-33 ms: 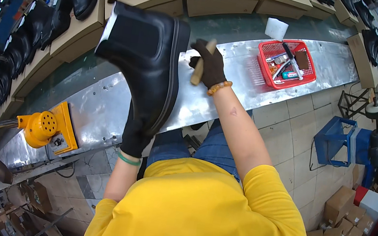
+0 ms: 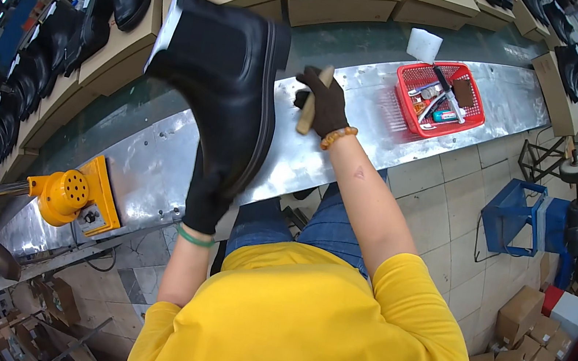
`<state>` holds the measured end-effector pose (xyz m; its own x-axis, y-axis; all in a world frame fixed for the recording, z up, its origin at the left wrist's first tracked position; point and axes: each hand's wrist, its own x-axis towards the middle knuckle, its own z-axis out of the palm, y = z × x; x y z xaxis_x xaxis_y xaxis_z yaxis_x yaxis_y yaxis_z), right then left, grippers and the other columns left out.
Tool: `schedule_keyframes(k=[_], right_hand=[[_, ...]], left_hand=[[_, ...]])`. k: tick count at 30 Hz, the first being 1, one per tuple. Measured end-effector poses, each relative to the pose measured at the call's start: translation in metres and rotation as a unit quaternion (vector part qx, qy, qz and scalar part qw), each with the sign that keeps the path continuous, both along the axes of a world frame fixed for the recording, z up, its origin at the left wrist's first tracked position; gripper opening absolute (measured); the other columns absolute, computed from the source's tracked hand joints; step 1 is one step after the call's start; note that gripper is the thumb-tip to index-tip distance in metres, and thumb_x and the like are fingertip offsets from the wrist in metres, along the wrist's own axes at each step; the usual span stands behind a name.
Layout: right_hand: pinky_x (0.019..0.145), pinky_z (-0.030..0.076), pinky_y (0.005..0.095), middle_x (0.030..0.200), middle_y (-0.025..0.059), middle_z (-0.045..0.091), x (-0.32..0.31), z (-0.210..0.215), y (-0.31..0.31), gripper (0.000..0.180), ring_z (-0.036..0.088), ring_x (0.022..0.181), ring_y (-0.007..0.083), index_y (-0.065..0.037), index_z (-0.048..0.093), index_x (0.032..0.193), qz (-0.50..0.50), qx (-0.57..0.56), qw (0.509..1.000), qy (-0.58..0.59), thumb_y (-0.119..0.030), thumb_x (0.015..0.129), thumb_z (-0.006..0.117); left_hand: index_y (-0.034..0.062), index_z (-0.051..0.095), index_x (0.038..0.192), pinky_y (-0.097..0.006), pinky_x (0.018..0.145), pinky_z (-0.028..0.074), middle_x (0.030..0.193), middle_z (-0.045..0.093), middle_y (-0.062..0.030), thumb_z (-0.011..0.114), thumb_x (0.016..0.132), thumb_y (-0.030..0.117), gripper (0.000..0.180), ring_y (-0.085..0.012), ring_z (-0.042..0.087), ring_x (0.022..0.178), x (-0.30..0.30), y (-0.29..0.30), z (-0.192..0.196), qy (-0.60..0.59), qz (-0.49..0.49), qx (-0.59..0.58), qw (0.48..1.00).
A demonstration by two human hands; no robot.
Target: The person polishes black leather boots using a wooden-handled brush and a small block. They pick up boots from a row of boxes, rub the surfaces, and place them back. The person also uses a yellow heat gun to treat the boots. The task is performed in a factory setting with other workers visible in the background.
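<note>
Includes one black Chelsea boot (image 2: 231,91), held above the tabletop (image 2: 369,107), toe toward the near edge, gripped by the black-gloved left hand (image 2: 207,202), partly hidden behind it. Adds one tan stick (image 2: 306,118), clasped in the curled, brown-gloved right hand (image 2: 328,108) beside the boot. Lists one red basket (image 2: 447,130) toward the tabletop's right end.

Worn on my head, the fisheye camera looks steeply down over my yellow short-sleeved shirt (image 2: 307,316), near, facing the long, shiny silver metal bench (image 2: 150,168).
</note>
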<state>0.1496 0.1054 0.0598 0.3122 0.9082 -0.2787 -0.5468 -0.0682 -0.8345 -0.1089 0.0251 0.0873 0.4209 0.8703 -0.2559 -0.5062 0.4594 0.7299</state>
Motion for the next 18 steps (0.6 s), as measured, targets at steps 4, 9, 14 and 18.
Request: schedule_keyframes(k=[4,9,14,18], right_hand=[[0.052,0.050,0.0283,0.079,0.0085,0.063,0.003,-0.024,-0.006,0.029,0.061,0.058,0.0169,0.000,0.059,0.102,0.004,0.007,0.999,-0.043,-0.019,0.082,0.067],[0.048,0.051,0.0280,0.070,0.0068,0.061,-0.009,-0.022,-0.012,0.031,0.060,0.053,0.0137,0.002,0.057,0.106,0.007,-0.003,0.992,-0.124,-0.015,0.083,0.067],[0.050,0.049,0.0265,0.075,0.0077,0.061,-0.006,-0.016,-0.014,0.035,0.059,0.053,0.0150,0.005,0.054,0.110,0.032,0.008,0.993,-0.111,-0.013,0.082,0.065],[0.049,0.048,0.0265,0.077,0.0088,0.060,-0.003,-0.013,-0.014,0.035,0.059,0.054,0.0151,0.007,0.053,0.110,0.029,-0.003,0.993,-0.111,-0.010,0.081,0.065]], left_hand=[[0.0119,0.027,0.144,-0.033,0.090,0.047,0.137,0.043,-0.0091,0.067,0.082,0.025,0.075,-0.0225,0.051,0.117,0.029,0.057,0.036,0.066,0.030,0.097,0.993],[0.0145,0.031,0.143,-0.032,0.080,0.053,0.130,0.048,-0.0085,0.060,0.084,0.012,0.066,-0.0224,0.056,0.109,0.053,0.114,0.029,0.039,0.082,0.162,0.983],[0.0121,0.033,0.141,-0.033,0.076,0.053,0.125,0.050,-0.0101,0.059,0.084,0.009,0.062,-0.0221,0.056,0.107,0.089,0.179,0.054,0.071,0.111,0.168,0.977],[0.0078,0.037,0.137,-0.031,0.077,0.052,0.120,0.052,-0.0111,0.065,0.080,0.005,0.064,-0.0215,0.058,0.101,0.133,0.259,0.067,0.068,0.170,0.190,0.964]])
